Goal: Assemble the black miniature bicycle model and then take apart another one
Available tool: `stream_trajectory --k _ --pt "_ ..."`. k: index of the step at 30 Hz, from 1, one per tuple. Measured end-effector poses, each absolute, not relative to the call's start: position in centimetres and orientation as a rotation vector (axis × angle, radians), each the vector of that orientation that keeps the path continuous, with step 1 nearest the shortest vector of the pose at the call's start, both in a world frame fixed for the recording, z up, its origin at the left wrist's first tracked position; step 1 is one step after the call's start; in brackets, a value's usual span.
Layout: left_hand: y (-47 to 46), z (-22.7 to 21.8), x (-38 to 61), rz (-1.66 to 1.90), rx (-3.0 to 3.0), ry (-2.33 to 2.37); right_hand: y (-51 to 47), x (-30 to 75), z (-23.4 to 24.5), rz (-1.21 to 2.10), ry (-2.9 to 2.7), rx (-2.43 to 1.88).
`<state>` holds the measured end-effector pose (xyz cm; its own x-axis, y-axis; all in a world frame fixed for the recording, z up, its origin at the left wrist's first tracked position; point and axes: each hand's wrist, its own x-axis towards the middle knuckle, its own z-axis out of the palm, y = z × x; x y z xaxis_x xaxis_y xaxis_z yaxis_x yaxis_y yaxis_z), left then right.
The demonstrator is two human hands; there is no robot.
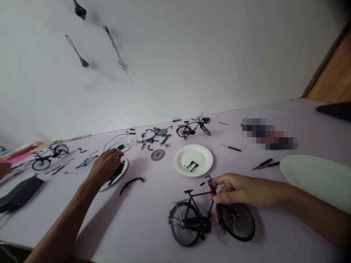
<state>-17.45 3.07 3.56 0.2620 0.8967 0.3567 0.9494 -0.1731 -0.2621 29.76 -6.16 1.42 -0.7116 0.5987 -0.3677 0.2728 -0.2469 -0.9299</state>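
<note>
A black model bicycle (192, 219) stands upright on the table close to me. My right hand (236, 190) grips it at the front of the frame, just below the handlebar, with thumb and fingers closed around the tube. My left hand (106, 164) reaches over a white plate (124, 170) that bears black parts (116, 173). Its fingers are bent and close together; whatever is between the fingertips is hidden. A curved black mudguard (131, 183) lies on the table between my hands.
Another paper plate (178, 164) carries a small black bracket (192, 166). Behind it are a second model bicycle (192, 128), loose frame parts and a wheel (158, 155). Screwdrivers (231, 148) lie to the right. At far left, another person's hand (4, 170) shows near a third bicycle (49, 157).
</note>
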Motion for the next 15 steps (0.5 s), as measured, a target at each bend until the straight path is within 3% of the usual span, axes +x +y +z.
stream_trajectory --k 7,15 --pt "0.3 6.3 -15.1 -0.460 -2.056 -1.727 -5.6 30.0 0.1 2.104 -1.727 -0.990" --pt "0.5 7.5 -5.3 -0.817 -2.425 -1.472 -5.8 29.6 1.0 2.042 -1.639 -1.126"
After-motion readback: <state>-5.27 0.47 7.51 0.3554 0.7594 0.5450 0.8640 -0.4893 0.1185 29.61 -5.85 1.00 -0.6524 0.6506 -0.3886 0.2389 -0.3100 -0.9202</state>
